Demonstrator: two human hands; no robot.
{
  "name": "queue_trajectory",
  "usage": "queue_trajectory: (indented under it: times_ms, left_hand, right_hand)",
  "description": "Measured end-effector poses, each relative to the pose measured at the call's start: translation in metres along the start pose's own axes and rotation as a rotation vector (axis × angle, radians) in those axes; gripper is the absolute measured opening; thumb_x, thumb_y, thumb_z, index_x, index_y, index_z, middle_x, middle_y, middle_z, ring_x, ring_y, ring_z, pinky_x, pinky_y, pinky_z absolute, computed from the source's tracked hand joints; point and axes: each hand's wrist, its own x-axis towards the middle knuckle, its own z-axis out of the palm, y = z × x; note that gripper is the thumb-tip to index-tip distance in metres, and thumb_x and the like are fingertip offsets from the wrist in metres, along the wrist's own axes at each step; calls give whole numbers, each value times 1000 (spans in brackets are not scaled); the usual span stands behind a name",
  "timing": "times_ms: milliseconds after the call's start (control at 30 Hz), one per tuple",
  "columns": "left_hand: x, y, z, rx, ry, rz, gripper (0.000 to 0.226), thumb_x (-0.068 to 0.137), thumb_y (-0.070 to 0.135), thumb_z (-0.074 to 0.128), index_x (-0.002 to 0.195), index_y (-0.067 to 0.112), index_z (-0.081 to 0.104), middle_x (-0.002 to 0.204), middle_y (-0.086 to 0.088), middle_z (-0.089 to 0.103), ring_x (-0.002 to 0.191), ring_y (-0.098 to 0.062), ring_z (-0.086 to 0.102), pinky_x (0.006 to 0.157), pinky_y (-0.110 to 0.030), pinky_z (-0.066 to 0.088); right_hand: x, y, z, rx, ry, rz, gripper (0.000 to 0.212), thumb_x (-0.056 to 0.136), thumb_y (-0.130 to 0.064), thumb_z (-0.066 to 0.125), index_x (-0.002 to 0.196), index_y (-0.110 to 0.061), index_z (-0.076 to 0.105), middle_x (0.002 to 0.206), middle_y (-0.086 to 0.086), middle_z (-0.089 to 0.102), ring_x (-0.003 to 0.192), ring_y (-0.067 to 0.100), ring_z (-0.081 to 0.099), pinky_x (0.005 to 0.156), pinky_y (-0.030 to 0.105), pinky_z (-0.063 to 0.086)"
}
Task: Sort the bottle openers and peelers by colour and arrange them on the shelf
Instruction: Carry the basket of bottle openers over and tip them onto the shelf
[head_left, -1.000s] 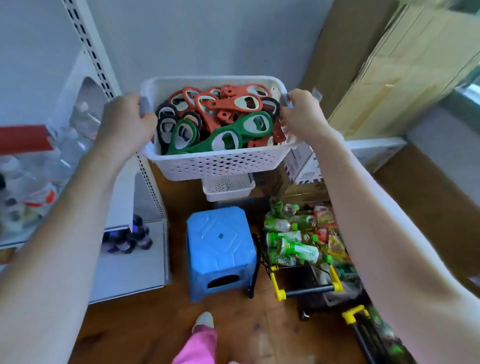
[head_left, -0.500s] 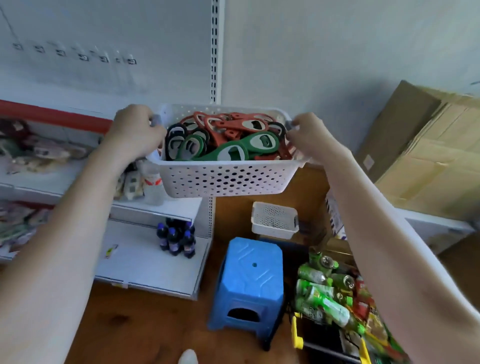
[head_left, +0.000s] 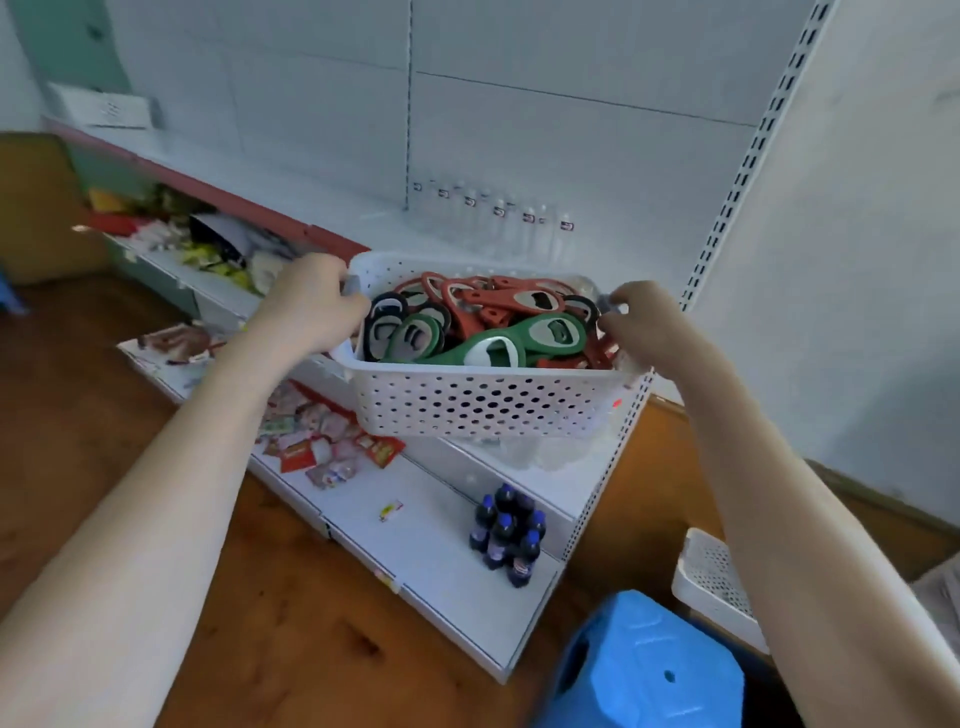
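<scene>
Your white basket (head_left: 488, 410) of red, green and black bottle openers (head_left: 519, 338), above the blue stool (head_left: 644, 670) a second ago, now hangs before the shelf (head_left: 363, 221). Your left hand (head_left: 306, 306) and right hand (head_left: 649, 332) clasp its ends. Sorting hasn't begun.

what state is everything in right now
white basket, held up by both ends in front of the shelf, full
bottle openers, red, green and black mixed in a heap in the basket, unsorted
left hand, grips the basket's left end
right hand, grips the basket's right end
dark bottles, upright, clustered on the bottom shelf
snack packets, lying loose on a lower shelf
blue stool, upright
</scene>
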Motion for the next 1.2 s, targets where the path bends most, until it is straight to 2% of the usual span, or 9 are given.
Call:
queue_trajectory:
  times_ms: [167,300,433,567,667,800,867,1033,1200]
  left_hand:
    - [30,-90,-54,46,33,-67,17,81,7,48,71,-4,56,61,-19,45,53,-22,36,51,-31,25]
    - [53,-158,-94,55,78,-122,20,84,10,47,75,-6,57,82,-31,62,57,-26,45,55,-35,32]
    - [75,-223,-121,52,146,-181,19,80,7,48,77,-9,57,86,-31,64,74,-39,60,58,-39,40]
    - [103,-285,-139,73,201,-271,22,79,9,47,79,-10,58,85,-30,65,76,-38,62,62,-47,47]
    - [132,-331,-150,98,215,-324,22,77,11,46,76,-7,59,74,-25,62,66,-29,59,58,-42,45]
    - [179,-385,-160,144,249,-377,19,76,10,49,70,-6,57,70,-20,57,63,-23,51,56,-39,40]
    - [207,-408,-166,187,279,-410,17,78,8,49,69,-5,57,71,-24,58,62,-24,46,55,-36,33]
    - [268,-461,-188,247,364,-459,23,76,7,48,77,-14,59,82,-30,64,73,-37,58,63,-44,45]
    - [319,-513,-210,265,395,-521,16,78,6,50,68,-6,55,68,-24,49,61,-24,39,52,-32,26]
  right_hand:
    - [39,-85,75,14,-12,-119,26,91,-5,46,107,12,57,106,25,62,98,39,57,58,29,37]
    - [75,-147,133,50,-36,-203,30,94,-10,44,105,15,56,106,29,61,97,40,57,78,40,45]
    - [116,-205,188,53,-93,-274,32,95,-12,43,102,17,56,103,32,60,82,38,56,62,35,41]
    - [161,-259,242,57,-148,-329,29,92,-9,45,103,14,57,100,29,61,75,30,52,55,30,36]
    - [199,-299,282,47,-168,-385,28,92,-9,45,102,14,58,101,27,61,83,33,55,65,32,39]
    - [261,-351,335,37,-207,-468,30,92,-10,45,103,15,58,95,26,61,73,28,50,59,29,38]
    - [293,-378,358,30,-210,-518,30,93,-11,45,103,14,58,102,27,61,87,34,55,70,35,42]
    - [363,-448,407,45,-223,-602,32,94,-13,44,105,15,57,110,29,60,103,39,56,83,39,43]
    - [420,-516,451,68,-242,-673,31,94,-14,45,103,13,58,108,27,61,101,37,57,81,37,44]
